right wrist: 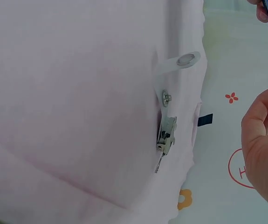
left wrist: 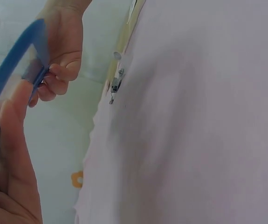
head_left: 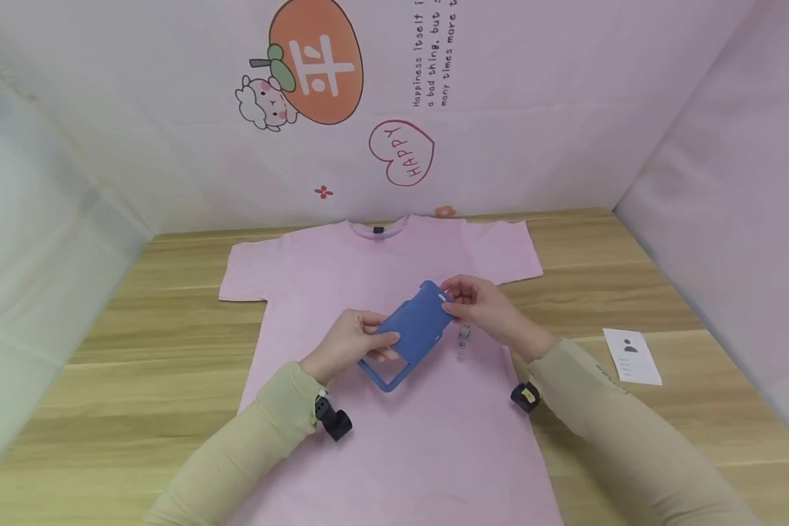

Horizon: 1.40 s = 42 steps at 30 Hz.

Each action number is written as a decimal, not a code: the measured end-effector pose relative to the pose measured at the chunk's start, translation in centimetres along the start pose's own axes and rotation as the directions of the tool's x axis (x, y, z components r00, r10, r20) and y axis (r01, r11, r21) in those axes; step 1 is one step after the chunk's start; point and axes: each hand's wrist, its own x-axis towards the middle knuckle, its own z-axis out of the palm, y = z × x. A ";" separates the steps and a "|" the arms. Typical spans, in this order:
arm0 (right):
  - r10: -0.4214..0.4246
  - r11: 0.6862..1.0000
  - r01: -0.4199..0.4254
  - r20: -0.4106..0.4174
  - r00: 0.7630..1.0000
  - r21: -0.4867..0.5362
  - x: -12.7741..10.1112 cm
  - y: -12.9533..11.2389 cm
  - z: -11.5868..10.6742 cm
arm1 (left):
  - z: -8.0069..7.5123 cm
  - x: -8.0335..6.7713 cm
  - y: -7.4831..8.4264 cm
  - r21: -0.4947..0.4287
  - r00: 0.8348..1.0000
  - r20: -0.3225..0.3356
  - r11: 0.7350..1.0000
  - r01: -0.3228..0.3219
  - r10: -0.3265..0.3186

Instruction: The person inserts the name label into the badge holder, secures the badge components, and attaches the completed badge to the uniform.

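Note:
Both hands hold a blue plastic badge holder (head_left: 413,321) above a pink T-shirt (head_left: 394,453), tilted, with its slotted end up and to the right. My left hand (head_left: 351,342) grips it near the window opening, thumb on top and fingers beneath. At the slotted end, my right hand (head_left: 483,308) pinches the corner between thumb and fingers. Below the right hand, a metal badge clip with a clear snap strap (right wrist: 165,133) lies on the shirt. The left wrist view shows the holder's frame (left wrist: 8,63) edge-on, while the right wrist view catches only part of it.
A white card (head_left: 632,356) with a printed person icon lies on the wooden table (head_left: 138,365), right of the shirt. The shirt is spread flat, collar toward the back wall. Printed cloth walls (head_left: 500,161) close off the back and both sides.

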 end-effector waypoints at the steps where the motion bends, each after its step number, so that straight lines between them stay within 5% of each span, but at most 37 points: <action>1: 0.001 1.000 -0.001 0.001 1.000 -0.001 0.0 0.0 0.0 | 0.0 0.0 0.0 0.000 1.000 -0.001 1.000 0.000 0.000; 42: 0.014 0.994 -0.018 -0.039 0.999 -0.103 0.3 -0.3 -0.4 | -0.4 0.6 -0.7 0.027 0.998 -0.051 0.999 0.022 -0.020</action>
